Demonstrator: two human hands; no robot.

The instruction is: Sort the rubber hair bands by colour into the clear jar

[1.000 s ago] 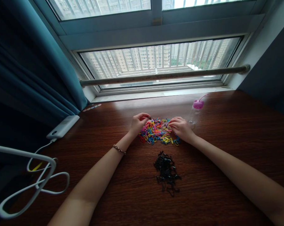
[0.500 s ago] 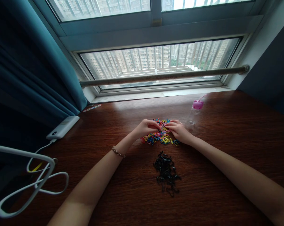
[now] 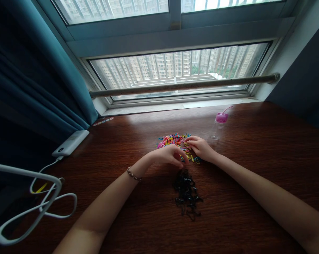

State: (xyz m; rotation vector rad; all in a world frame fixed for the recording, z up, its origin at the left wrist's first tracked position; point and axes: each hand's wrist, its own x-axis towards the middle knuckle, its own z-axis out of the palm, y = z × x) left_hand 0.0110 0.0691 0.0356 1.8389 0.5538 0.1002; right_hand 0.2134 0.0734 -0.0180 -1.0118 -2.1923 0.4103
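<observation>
On the dark wooden table lies a heap of small colourful hair ties, mostly pink, red, yellow and blue. Nearer to me is a separate pile of black hair ties. My left hand, with a braided bracelet at the wrist, hovers at the far end of the black pile, its thumb and index finger apart and pointing down. It partly covers the colourful heap. At that heap's right side rests my right hand, fingers stretched out and fingertips touching the hair ties.
A clear bottle with a pink lid stands at the back right of the table. On the left lie a white power bank and a looped white cable. A blue curtain hangs beside the window.
My left hand has moved from the colourful heap towards me, to the black pile; the dark hair tie pinched earlier no longer shows between its fingers. My right hand has barely moved.
</observation>
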